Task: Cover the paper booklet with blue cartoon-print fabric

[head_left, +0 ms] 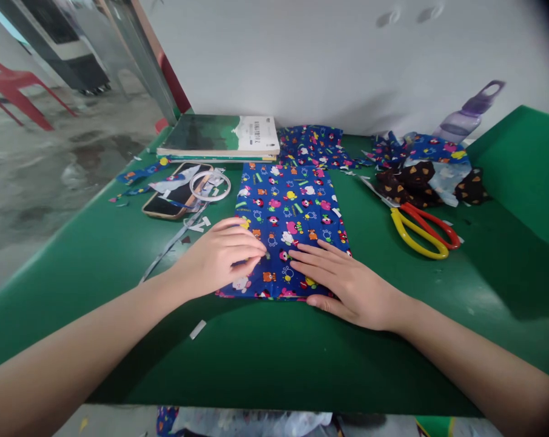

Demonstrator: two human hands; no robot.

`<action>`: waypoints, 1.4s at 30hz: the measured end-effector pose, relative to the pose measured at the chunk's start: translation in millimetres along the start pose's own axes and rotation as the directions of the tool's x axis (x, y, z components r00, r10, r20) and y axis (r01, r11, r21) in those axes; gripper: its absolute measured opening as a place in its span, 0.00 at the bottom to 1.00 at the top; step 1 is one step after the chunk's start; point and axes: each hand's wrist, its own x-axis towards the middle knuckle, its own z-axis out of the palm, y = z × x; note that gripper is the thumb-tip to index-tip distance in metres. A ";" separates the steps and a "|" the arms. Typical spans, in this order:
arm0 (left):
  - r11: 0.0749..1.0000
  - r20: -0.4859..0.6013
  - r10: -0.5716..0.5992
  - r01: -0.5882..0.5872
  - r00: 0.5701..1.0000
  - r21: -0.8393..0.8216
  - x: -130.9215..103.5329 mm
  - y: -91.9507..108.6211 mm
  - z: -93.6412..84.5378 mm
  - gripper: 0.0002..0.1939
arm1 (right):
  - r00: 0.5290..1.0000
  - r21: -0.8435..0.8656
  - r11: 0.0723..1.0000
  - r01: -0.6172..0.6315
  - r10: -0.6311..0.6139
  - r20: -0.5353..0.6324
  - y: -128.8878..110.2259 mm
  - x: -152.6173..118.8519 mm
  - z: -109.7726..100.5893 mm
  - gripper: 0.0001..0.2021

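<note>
Cloth [281, 203] is lying flat on the tabletop [256, 358], the right hand [351, 285] resting loosely spread, apparently steadying it, while the left hand [215, 256] is pinching beside it, any contents being unclear.

Moderate, diffuse light on the tabletop [265, 364], with a dark shadow to the right of the scissors [405, 226] and faint glare nearer the viewer. The bottle [460, 124] beyond the scissors is softly blurred; the picture's upper right corner darkens.
</note>
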 end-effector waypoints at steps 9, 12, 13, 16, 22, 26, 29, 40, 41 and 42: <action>0.996 0.041 -0.084 0.083 0.996 0.029 -3.3 -9.3 2.8 0.12 | 1.000 0.027 1.000 -0.003 0.003 -0.019 -0.4 0.1 -0.4 0.27; 0.997 0.090 -0.076 0.074 0.993 0.026 -3.9 -11.0 3.9 0.10 | 1.000 0.035 0.999 -0.003 0.004 -0.022 -0.4 0.4 -0.3 0.27; 0.997 0.098 -0.076 0.074 0.992 0.018 -3.8 -11.3 4.1 0.09 | 1.000 0.030 1.000 -0.003 0.003 -0.018 -0.4 0.4 -0.2 0.26; 0.996 0.111 -0.083 0.084 0.990 -0.005 -2.8 -10.9 4.2 0.08 | 1.000 0.007 1.000 -0.004 0.004 0.002 0.1 0.4 0.1 0.27; 0.995 0.131 -0.099 0.099 0.986 0.009 -0.6 -7.3 3.7 0.08 | 1.000 -0.001 1.000 -0.002 0.002 -0.001 0.0 0.4 0.2 0.27; 0.995 0.131 -0.090 0.084 0.987 0.051 1.2 -4.5 3.8 0.09 | 1.000 0.021 1.000 -0.003 0.004 -0.021 -1.1 1.0 -0.5 0.27; 0.993 0.095 -0.108 0.103 0.990 0.058 2.5 -4.8 1.5 0.09 | 1.000 0.031 1.000 -0.003 0.004 -0.031 -1.5 1.3 -0.8 0.27; 0.810 -0.420 -0.380 0.516 0.824 0.279 -16.9 -51.9 -19.5 0.09 | 1.000 -0.011 1.000 -0.009 0.009 0.007 -1.2 0.3 -0.9 0.27; 0.813 -0.422 -0.381 0.515 0.823 0.271 -16.9 -51.6 -20.1 0.11 | 1.000 -0.012 1.000 -0.008 0.009 0.011 -1.3 0.2 -1.0 0.27; 0.823 -0.412 -0.377 0.504 0.829 0.262 -16.1 -49.8 -19.9 0.12 | 1.000 -0.014 1.000 -0.008 0.008 0.015 -1.3 0.1 -1.1 0.27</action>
